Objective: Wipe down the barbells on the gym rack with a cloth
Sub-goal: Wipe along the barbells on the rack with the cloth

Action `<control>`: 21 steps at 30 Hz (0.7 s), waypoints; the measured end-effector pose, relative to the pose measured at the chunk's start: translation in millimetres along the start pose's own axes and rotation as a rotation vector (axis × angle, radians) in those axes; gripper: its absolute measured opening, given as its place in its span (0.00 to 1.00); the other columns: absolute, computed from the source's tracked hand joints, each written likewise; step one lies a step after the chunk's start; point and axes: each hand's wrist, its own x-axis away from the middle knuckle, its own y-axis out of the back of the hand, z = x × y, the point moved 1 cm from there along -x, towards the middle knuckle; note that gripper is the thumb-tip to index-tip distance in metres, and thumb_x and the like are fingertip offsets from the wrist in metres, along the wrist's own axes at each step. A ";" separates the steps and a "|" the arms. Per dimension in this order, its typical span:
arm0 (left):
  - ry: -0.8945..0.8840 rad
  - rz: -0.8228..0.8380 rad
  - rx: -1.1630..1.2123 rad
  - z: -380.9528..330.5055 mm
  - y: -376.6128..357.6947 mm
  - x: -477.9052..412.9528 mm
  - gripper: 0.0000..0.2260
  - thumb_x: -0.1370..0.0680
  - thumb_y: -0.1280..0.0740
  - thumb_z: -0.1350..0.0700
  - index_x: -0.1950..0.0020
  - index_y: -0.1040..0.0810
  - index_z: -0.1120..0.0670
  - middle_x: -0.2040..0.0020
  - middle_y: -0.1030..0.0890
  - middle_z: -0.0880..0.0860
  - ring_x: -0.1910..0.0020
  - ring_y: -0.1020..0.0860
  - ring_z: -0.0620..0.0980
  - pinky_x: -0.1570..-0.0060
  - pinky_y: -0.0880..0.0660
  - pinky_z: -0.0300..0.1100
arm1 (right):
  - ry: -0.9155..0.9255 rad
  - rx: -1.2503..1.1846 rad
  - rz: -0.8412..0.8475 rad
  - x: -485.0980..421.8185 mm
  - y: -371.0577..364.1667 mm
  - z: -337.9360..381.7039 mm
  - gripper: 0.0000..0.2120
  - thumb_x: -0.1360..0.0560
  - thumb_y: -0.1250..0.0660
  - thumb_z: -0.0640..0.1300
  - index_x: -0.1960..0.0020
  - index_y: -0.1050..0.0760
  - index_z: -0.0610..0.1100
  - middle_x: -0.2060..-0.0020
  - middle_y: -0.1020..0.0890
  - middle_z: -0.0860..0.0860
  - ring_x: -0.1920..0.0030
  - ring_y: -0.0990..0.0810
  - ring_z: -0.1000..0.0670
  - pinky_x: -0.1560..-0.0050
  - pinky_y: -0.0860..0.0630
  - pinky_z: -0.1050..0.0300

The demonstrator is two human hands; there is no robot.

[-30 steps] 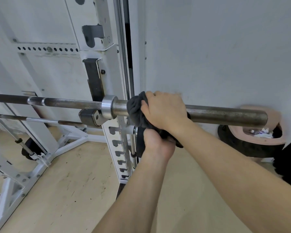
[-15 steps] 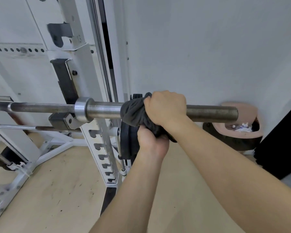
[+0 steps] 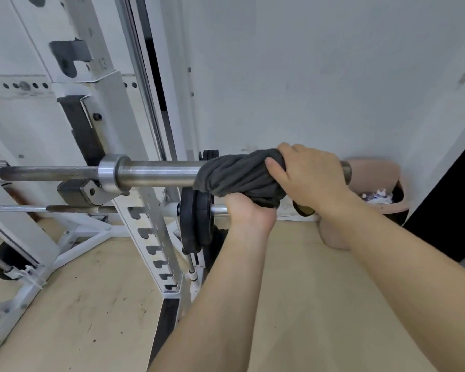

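The white steel gym rack [image 3: 118, 116] stands in front of me against the pale wall. The long bare-steel barbell [image 3: 159, 174] lies level across it on a hook. Below its sleeve, black round weight plates [image 3: 193, 221] sit on a lower peg. A dark grey crumpled cloth [image 3: 239, 173] is wrapped round the sleeve close to its outer end. My right hand [image 3: 312, 175] clamps the cloth onto the bar from above. My left hand [image 3: 249, 210] grips the hanging cloth from beneath, just beside the right.
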 end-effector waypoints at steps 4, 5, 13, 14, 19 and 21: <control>0.099 -0.009 -0.063 44.5 0.4 -1.1 0.17 0.16 0.44 0.53 0.36 0.21 0.57 0.42 0.16 0.58 0.40 0.20 0.56 0.35 0.26 0.53 | -0.177 -0.040 0.123 -18.6 4.7 1.6 0.21 0.18 0.51 0.56 0.51 0.25 0.44 0.55 0.19 0.44 0.62 0.30 0.42 0.61 0.35 0.51; 0.109 -0.013 -0.079 46.3 2.5 -1.2 0.17 0.16 0.44 0.54 0.35 0.21 0.57 0.41 0.17 0.59 0.39 0.20 0.57 0.35 0.27 0.53 | -0.174 -0.045 0.130 -21.6 5.2 6.7 0.20 0.18 0.51 0.54 0.51 0.25 0.44 0.55 0.19 0.43 0.62 0.29 0.41 0.60 0.35 0.51; 0.066 0.061 -0.011 3.0 3.1 3.7 0.18 0.17 0.44 0.53 0.35 0.21 0.59 0.37 0.20 0.63 0.37 0.23 0.63 0.32 0.31 0.59 | 0.138 -0.131 -0.041 11.9 -2.3 -3.4 0.22 0.19 0.49 0.58 0.37 0.27 0.47 0.53 0.20 0.46 0.58 0.20 0.42 0.61 0.28 0.51; 0.045 0.074 0.006 6.6 2.6 -0.6 0.18 0.17 0.44 0.52 0.35 0.22 0.60 0.38 0.20 0.64 0.37 0.23 0.64 0.32 0.31 0.60 | 0.119 -0.105 -0.064 16.7 -3.1 -14.6 0.22 0.19 0.48 0.58 0.38 0.26 0.46 0.54 0.20 0.46 0.59 0.21 0.42 0.62 0.30 0.52; 0.149 0.119 -0.065 75.7 -7.6 -3.2 0.18 0.16 0.44 0.51 0.34 0.22 0.58 0.41 0.17 0.61 0.40 0.20 0.59 0.38 0.25 0.55 | -0.091 -0.047 -0.031 22.2 -0.6 -54.2 0.21 0.19 0.50 0.57 0.45 0.27 0.43 0.57 0.20 0.44 0.59 0.21 0.38 0.63 0.28 0.49; 0.216 0.020 -0.094 102.8 -9.1 -3.9 0.18 0.16 0.44 0.50 0.35 0.21 0.56 0.45 0.15 0.59 0.44 0.19 0.57 0.43 0.23 0.52 | -0.225 -0.017 0.010 13.3 3.1 -62.3 0.21 0.18 0.50 0.56 0.47 0.27 0.42 0.56 0.19 0.42 0.57 0.21 0.37 0.62 0.30 0.49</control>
